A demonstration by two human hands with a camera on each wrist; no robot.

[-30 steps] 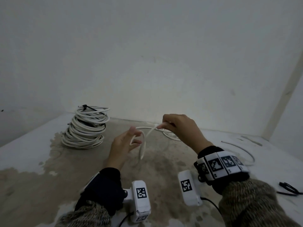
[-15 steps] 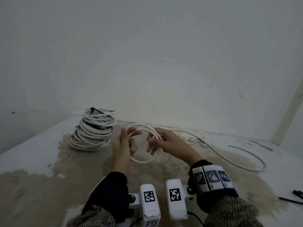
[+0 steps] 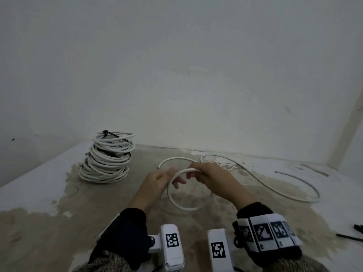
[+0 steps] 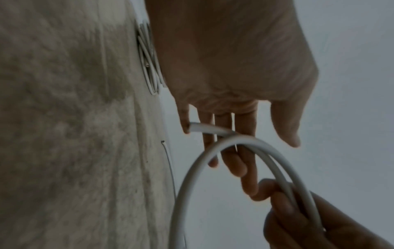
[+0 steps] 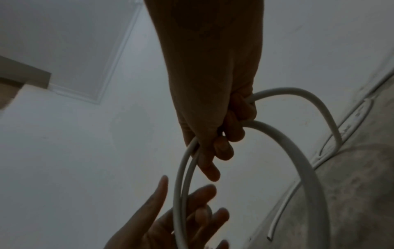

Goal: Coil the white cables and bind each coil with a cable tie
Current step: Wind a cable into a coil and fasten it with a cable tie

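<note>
While the right hand [image 3: 211,178] pinches two overlapping strands of a white cable [image 3: 177,197] between thumb and curled fingers, its grip pressed tight on them, the left hand [image 3: 157,183] has let its grip loosen: its fingers [image 4: 245,161] are now spread and nearly straight, with the cable's cut end resting across them rather than held. Half a second ago both hands were pinching the top of one small loop; a second ago there was only a loose bend between them. So the first turn of the coil has closed and control of it has passed to the right hand.

The loop hangs in the air just above a stained table [image 3: 59,222], between the two hands. The rest of the same cable trails from the right hand across the table in a long curve to the right [image 3: 284,195], not yet wound. This suggests coiling has only begun, and the freed left hand seems ready to take the loop back or guide the next turn.

At the back left of the table stands a stack of finished coils [image 3: 107,159], the top one bound with a black cable tie [image 3: 110,133]. More black ties [image 3: 349,237] lie at the far right edge.
</note>
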